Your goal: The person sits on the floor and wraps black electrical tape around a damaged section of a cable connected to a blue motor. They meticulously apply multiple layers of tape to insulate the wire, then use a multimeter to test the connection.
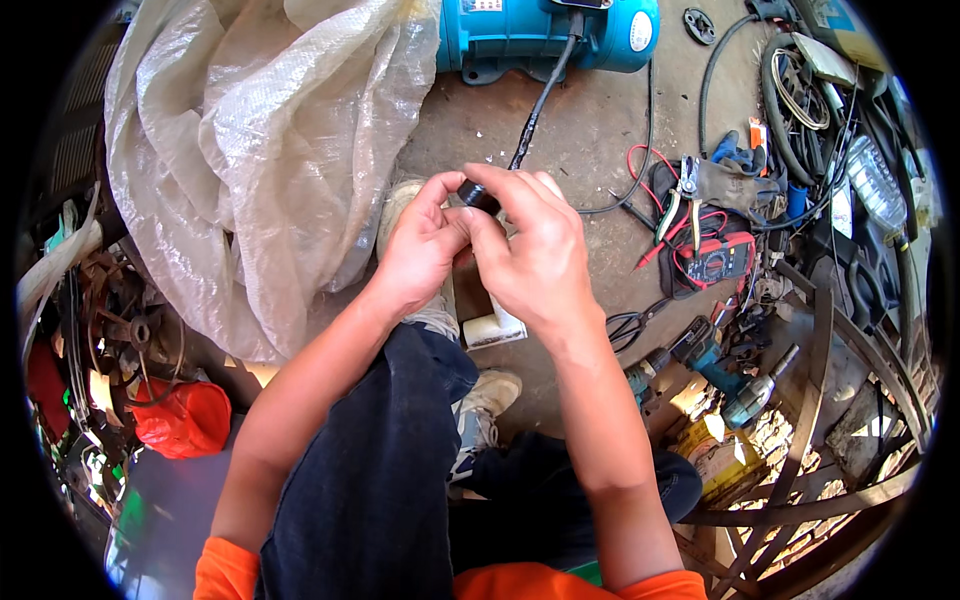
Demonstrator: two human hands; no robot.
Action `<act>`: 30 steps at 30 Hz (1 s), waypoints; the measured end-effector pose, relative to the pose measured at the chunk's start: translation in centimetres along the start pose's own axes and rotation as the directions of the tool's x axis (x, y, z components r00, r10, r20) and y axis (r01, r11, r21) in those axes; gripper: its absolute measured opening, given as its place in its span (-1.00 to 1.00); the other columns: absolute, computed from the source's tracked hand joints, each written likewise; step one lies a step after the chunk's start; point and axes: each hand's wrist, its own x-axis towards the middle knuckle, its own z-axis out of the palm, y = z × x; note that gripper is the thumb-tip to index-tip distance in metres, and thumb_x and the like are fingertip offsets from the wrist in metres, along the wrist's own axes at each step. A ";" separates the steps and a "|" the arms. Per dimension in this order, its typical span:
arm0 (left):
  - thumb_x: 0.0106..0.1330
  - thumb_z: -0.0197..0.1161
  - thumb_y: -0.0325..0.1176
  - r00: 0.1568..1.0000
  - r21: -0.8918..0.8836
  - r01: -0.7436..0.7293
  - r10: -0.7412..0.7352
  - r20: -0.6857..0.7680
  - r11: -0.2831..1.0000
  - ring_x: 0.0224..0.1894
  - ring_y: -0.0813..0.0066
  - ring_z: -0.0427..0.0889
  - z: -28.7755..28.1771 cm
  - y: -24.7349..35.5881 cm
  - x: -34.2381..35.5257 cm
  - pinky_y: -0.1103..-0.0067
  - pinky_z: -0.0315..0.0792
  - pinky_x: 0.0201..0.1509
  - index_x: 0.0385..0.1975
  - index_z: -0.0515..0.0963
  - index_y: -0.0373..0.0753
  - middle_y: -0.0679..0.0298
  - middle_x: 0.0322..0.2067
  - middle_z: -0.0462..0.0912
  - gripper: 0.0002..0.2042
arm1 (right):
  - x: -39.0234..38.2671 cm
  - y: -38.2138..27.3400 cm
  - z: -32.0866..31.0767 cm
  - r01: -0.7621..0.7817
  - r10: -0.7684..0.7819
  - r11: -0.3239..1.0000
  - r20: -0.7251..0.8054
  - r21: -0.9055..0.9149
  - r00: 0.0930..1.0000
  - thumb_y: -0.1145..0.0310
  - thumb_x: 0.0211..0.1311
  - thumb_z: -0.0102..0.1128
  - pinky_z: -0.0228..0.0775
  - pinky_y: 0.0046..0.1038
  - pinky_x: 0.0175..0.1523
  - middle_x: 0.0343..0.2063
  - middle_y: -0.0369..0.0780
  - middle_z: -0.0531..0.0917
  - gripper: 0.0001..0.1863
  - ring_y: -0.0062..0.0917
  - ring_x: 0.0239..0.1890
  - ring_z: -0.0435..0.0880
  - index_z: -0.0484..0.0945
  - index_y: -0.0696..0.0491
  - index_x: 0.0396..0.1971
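Note:
Between my two hands sits a small black roll of tape point(478, 196), pinched by fingertips from both sides. My left hand point(425, 245) is closed, its thumb and forefinger meeting at the roll. Over the roll's other side curl the fingers of my right hand point(535, 240), thumb pressed in toward the left one. A black cable point(545, 95) runs from a blue motor point(550, 35) down to behind my right fingers. Its lower stretch looks glossy and wrapped; its end is hidden by my hands.
A translucent woven plastic sheet point(260, 150) lies at the left. To the right are pliers point(683, 190), a glove point(735, 190), a red multimeter point(720, 258), scissors point(640, 320) and a teal power tool point(745, 395). Curved metal strips point(815, 370) edge the right side.

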 end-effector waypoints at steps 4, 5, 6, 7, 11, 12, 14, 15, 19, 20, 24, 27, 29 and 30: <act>0.43 0.10 -0.33 0.994 0.167 0.086 -0.096 0.055 0.982 -0.38 0.73 0.47 -0.6 0.7 -0.1 0.79 0.28 -0.43 -0.05 0.49 -0.30 0.36 -0.36 0.58 -0.78 | -3.4 0.8 0.6 -0.355 0.498 0.715 -0.083 0.603 0.863 0.43 0.18 0.28 0.43 -0.56 -0.27 -0.41 -0.22 0.68 -0.73 -0.59 -0.42 0.58 0.60 0.20 -0.12; 0.42 0.10 -0.33 0.991 0.134 0.110 -0.119 0.057 0.985 -0.38 0.71 0.47 -0.6 0.6 -0.2 0.78 0.29 -0.41 -0.02 0.47 -0.30 0.36 -0.35 0.58 -0.76 | -3.8 1.1 0.9 -0.397 0.614 0.557 -0.040 0.730 0.788 0.41 0.23 0.27 0.43 -0.59 -0.27 -0.41 -0.24 0.68 -0.74 -0.65 -0.42 0.57 0.60 0.22 -0.13; 0.42 0.10 -0.33 0.987 0.101 0.134 -0.142 0.070 0.986 -0.38 0.70 0.47 -0.5 0.6 -0.3 0.78 0.30 -0.40 0.02 0.46 -0.31 0.35 -0.35 0.58 -0.73 | -4.1 2.1 1.2 -0.432 0.651 0.552 -0.044 0.713 0.758 0.35 0.27 0.25 0.41 -0.63 -0.24 -0.41 -0.28 0.67 -0.71 -0.71 -0.39 0.55 0.60 0.26 -0.14; 0.42 0.11 -0.33 0.983 0.070 0.156 -0.161 0.082 0.985 -0.38 0.69 0.47 -0.3 0.6 -0.3 0.77 0.31 -0.38 0.05 0.44 -0.32 0.35 -0.34 0.58 -0.71 | -4.3 3.1 1.7 -0.432 0.638 0.553 -0.028 0.712 0.769 0.35 0.27 0.25 0.41 -0.63 -0.24 -0.41 -0.29 0.67 -0.72 -0.71 -0.39 0.55 0.60 0.26 -0.14; 0.43 0.08 -0.33 0.934 -0.164 0.321 -0.283 0.219 0.933 -0.35 0.66 0.48 -0.5 1.3 -0.1 0.73 0.35 -0.32 0.12 0.39 -0.35 0.34 -0.32 0.57 -0.66 | -4.3 5.6 3.2 -0.427 0.580 0.494 0.079 0.757 0.811 0.37 0.29 0.22 0.40 -0.64 -0.23 -0.44 -0.31 0.66 -0.76 -0.72 -0.39 0.54 0.63 0.24 -0.18; 0.44 0.07 -0.35 0.920 -0.184 0.364 -0.321 0.225 0.913 -0.34 0.64 0.49 -0.4 1.5 -0.2 0.72 0.37 -0.32 0.06 0.43 -0.33 0.34 -0.31 0.57 -0.72 | -4.1 5.7 3.4 -0.442 0.572 0.451 0.128 0.775 0.810 0.38 0.30 0.21 0.40 -0.64 -0.22 -0.44 -0.32 0.66 -0.77 -0.72 -0.40 0.54 0.63 0.24 -0.19; 0.43 0.08 -0.35 0.907 -0.232 0.414 -0.378 0.184 0.880 -0.34 0.63 0.51 -0.9 1.3 0.0 0.72 0.39 -0.32 0.00 0.45 -0.30 0.34 -0.30 0.58 -0.76 | -3.3 5.8 3.3 -0.480 0.545 0.330 0.251 0.813 0.800 0.43 0.29 0.20 0.39 -0.65 -0.20 -0.41 -0.31 0.65 -0.80 -0.67 -0.40 0.55 0.64 0.22 -0.19; 0.43 0.08 -0.36 0.898 -0.256 0.438 -0.407 0.166 0.862 -0.33 0.63 0.51 -1.2 1.2 -0.1 0.71 0.40 -0.32 -0.04 0.46 -0.29 0.34 -0.30 0.58 -0.79 | -3.2 6.3 3.7 -0.467 0.515 0.413 0.222 0.782 0.828 0.43 0.27 0.21 0.40 -0.64 -0.21 -0.38 -0.30 0.64 -0.80 -0.66 -0.39 0.55 0.64 0.21 -0.18; 0.42 0.09 -0.39 0.932 -0.270 0.355 -0.315 0.178 0.895 -0.33 0.62 0.52 -1.6 0.6 0.0 0.70 0.42 -0.33 -0.03 0.43 -0.24 0.31 -0.30 0.58 -0.81 | -2.4 6.7 2.9 -0.370 0.442 0.752 0.000 0.545 0.897 0.49 0.17 0.27 0.40 -0.56 -0.18 -0.28 -0.23 0.60 -0.76 -0.60 -0.27 0.56 0.63 0.16 -0.14; 0.41 0.09 -0.41 0.955 -0.229 0.287 -0.259 0.145 0.930 -0.33 0.62 0.52 -1.5 0.5 -0.1 0.71 0.41 -0.32 -0.01 0.42 -0.25 0.30 -0.30 0.58 -0.79 | -2.1 5.4 1.9 -0.350 0.443 0.828 -0.129 0.437 0.887 0.49 0.16 0.27 0.39 -0.55 -0.16 -0.29 -0.22 0.61 -0.75 -0.60 -0.25 0.55 0.62 0.17 -0.14; 0.38 0.07 -0.52 0.999 -0.045 0.039 -0.040 -0.013 0.998 -0.33 0.64 0.52 0.1 -0.3 -0.4 0.71 0.41 -0.28 0.06 0.39 -0.28 0.27 -0.29 0.59 -0.73 | -0.6 1.3 -0.4 0.034 -0.034 0.999 -0.102 -0.004 0.994 0.50 0.05 0.30 0.42 -0.46 -0.17 -0.32 -0.16 0.62 -0.67 -0.42 -0.33 0.56 0.59 0.17 -0.12; 0.39 0.04 -0.54 0.997 0.136 -0.063 0.067 -0.025 0.989 -0.35 0.66 0.50 0.0 -0.7 -0.3 0.68 0.43 -0.23 0.08 0.37 -0.36 0.29 -0.32 0.58 -0.72 | -0.9 0.7 0.4 0.077 -0.077 0.995 0.004 -0.069 0.997 0.47 -0.01 0.33 0.44 -0.43 -0.22 -0.34 -0.14 0.64 -0.62 -0.31 -0.34 0.58 0.59 0.15 -0.11; 0.40 0.03 -0.53 0.999 0.104 0.023 -0.020 -0.031 0.994 -0.35 0.66 0.50 0.6 0.6 -0.7 0.69 0.43 -0.24 0.06 0.38 -0.39 0.30 -0.34 0.58 -0.73 | -2.1 0.8 0.3 -0.067 0.078 0.993 -0.111 0.101 0.991 0.45 0.00 0.34 0.44 -0.45 -0.21 -0.36 -0.13 0.65 -0.61 -0.34 -0.34 0.59 0.58 0.14 -0.09; 0.42 0.03 -0.49 0.999 0.191 0.030 -0.027 -0.017 0.981 -0.36 0.66 0.49 0.7 0.9 -0.8 0.69 0.42 -0.24 0.05 0.40 -0.40 0.31 -0.36 0.57 -0.74 | -3.1 0.5 0.0 -0.226 0.252 0.956 -0.127 0.188 0.959 0.41 0.03 0.37 0.44 -0.50 -0.25 -0.39 -0.14 0.65 -0.62 -0.46 -0.38 0.60 0.59 0.14 -0.10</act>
